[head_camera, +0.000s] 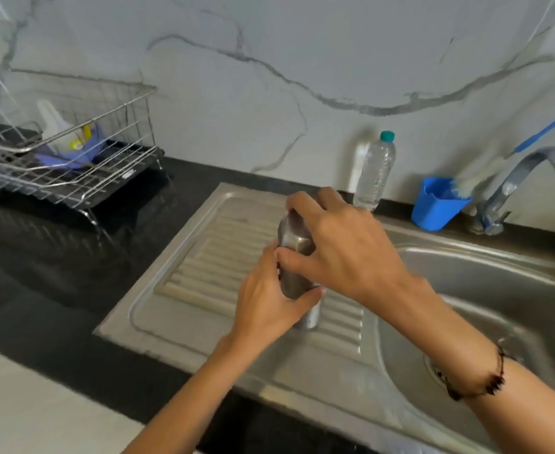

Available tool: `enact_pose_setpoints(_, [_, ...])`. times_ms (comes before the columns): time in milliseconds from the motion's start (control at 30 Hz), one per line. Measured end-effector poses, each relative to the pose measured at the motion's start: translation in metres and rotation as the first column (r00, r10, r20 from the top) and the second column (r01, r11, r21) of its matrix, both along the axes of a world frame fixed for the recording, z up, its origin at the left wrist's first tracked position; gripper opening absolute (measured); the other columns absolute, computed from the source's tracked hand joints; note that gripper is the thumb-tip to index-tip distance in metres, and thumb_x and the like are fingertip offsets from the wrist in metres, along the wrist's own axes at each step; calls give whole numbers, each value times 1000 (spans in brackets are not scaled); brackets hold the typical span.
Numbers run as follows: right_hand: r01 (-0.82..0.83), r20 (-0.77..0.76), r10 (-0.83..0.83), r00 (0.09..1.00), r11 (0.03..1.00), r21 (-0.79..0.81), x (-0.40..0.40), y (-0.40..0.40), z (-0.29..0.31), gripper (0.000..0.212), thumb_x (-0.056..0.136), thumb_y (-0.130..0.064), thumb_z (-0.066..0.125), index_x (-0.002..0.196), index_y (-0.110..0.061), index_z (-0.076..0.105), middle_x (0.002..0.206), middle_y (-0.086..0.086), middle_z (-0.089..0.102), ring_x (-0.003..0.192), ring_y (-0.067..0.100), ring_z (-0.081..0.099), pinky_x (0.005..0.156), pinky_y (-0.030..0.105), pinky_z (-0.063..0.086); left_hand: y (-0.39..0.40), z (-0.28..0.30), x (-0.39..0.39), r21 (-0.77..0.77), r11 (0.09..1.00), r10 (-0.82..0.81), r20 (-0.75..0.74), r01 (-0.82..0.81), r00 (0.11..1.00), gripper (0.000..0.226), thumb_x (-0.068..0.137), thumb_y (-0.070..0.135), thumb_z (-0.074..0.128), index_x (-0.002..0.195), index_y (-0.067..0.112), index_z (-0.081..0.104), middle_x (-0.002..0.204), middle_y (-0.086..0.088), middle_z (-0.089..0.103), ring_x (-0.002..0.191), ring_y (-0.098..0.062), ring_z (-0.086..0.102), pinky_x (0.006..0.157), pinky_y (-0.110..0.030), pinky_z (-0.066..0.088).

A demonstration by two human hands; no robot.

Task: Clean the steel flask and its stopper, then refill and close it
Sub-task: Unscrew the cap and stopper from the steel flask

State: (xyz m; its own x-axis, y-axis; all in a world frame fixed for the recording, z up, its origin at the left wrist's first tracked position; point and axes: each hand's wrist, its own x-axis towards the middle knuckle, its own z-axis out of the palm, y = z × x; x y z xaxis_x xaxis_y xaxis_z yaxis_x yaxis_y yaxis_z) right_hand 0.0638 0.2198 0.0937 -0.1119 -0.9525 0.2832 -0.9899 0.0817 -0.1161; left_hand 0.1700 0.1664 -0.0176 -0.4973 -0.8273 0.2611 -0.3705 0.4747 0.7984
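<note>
Steel flask [294, 273] stands upright on the ribbed drainboard [210, 263] of a steel sink [485, 290], held by both hands. Left hand [269, 299] wraps its fingers round the lower body. Right hand [341, 244] curls over the top, thumb on the flask's side, hiding the stopper. A clear plastic bottle [374, 172] stands behind, by the wall.
</note>
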Motion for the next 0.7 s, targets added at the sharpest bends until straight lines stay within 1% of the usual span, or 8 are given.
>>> enact_pose_setpoints(67, [7,29,-8,1000,1000,10,12,11,-2,51,78,-53,55,116,-22,43,101,3,48,77,29,57,62,34,47,12,-3,15,-1,1000,-10,25,11,1000,67,65,45,82,117,19,48,87,22,56,83,-1,61,69,-26,54])
enact_pose_setpoints(167, [22,58,-22,998,1000,6,22,21,-6,46,79,-53,56,113,-23,45,96,1,47,73,28,56,59,31,42,21,-6,29,-34,998,-42,67,44,997,74,65,51,81,123,20,47,96,17,61,91,-8,64,74,-36,56])
enact_pose_setpoints(233, [31,75,-32,997,999,9,26,25,-9,45,80,-52,56,112,-23,45,94,0,45,72,27,56,58,29,39,23,-6,34,-54,997,-50,93,55,994,77,65,52,80,126,20,45,103,11,63,95,-12,64,77,-39,55])
enact_pose_setpoints(333, [39,78,-41,996,999,32,29,30,-12,45,80,-52,56,111,-22,44,95,2,47,73,29,56,59,31,41,27,-9,37,-74,995,-59,92,66,994,79,66,51,80,128,17,45,107,9,63,96,-15,64,75,-39,55])
enact_pose_setpoints(433, [57,70,-61,996,997,50,31,33,-14,46,81,-52,54,113,-22,40,95,2,45,71,29,56,58,31,42,30,-11,36,-49,996,-74,66,77,995,75,67,46,81,125,17,45,101,17,56,91,-5,61,70,-28,54])
enact_pose_setpoints(567, [48,-4,-48,999,993,108,34,35,-9,47,85,-52,51,115,-19,36,98,4,46,66,25,44,52,29,34,35,-14,24,182,977,-82,-153,110,985,60,68,22,85,115,16,49,99,12,56,86,4,60,63,-13,47])
enact_pose_setpoints(633, [69,-74,-56,996,982,175,36,32,-4,55,84,-61,49,115,-16,37,91,6,48,66,24,43,46,27,24,37,-18,18,224,970,-42,-214,91,976,49,65,16,86,99,23,52,93,7,55,76,7,59,58,-9,44])
enact_pose_setpoints(700, [136,-134,-110,985,969,208,40,25,2,62,78,-73,41,101,-15,41,74,5,49,58,18,41,43,27,19,36,-25,13,247,964,-39,-230,97,972,43,64,12,86,87,21,51,76,8,56,63,6,57,52,-7,41])
